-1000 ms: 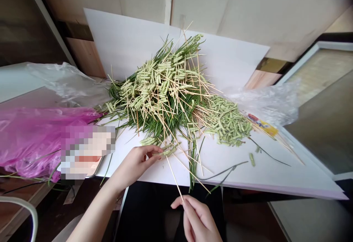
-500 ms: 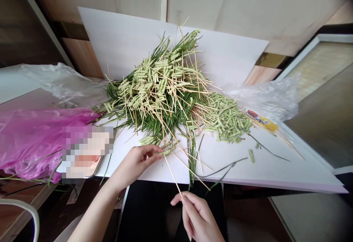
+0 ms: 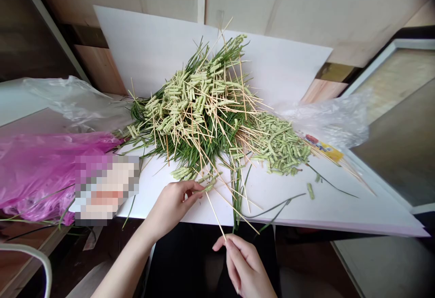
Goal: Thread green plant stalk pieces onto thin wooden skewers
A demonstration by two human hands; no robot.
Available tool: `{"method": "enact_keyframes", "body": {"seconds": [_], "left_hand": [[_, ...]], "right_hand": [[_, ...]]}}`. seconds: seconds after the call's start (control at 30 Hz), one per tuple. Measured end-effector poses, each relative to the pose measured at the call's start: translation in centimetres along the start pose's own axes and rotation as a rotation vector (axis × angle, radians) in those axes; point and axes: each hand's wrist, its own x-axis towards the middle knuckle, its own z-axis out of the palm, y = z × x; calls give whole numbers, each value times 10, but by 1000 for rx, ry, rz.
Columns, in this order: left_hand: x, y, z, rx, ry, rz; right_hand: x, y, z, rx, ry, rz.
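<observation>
My left hand (image 3: 178, 203) pinches a short piece of green bean (image 3: 210, 184) just above the white table near its front edge. In my right hand (image 3: 243, 261), thumb and fingers close on the lower end of a thin wooden skewer (image 3: 216, 214). The skewer's upper tip meets the bean piece at my left fingertips; whether it has gone through is hard to see. Behind my hands rises a large heap of skewered bean pieces (image 3: 186, 89) on long green leaves (image 3: 217, 141). Loose cut bean pieces (image 3: 283, 146) form a pile to the right.
A pink plastic bag (image 3: 41, 171) and a blurred-out flat object (image 3: 107, 189) lie on the left. Clear plastic bags (image 3: 333, 117) sit at both sides. A packet of skewers (image 3: 322, 148) rests at right. Leaf strands (image 3: 237, 198) hang over the table edge (image 3: 340, 228).
My left hand has shifted slightly to the right with the bean piece. My right hand and the skewer have moved a little to the right too. The heap looks the same.
</observation>
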Motion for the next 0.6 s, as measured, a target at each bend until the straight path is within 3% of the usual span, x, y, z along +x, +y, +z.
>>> {"method": "enact_keyframes", "body": {"seconds": [0.6], "left_hand": [[-2,8,5,-78,1,-59]], "right_hand": [[-3,-2,0,-78,66,-30]]}}
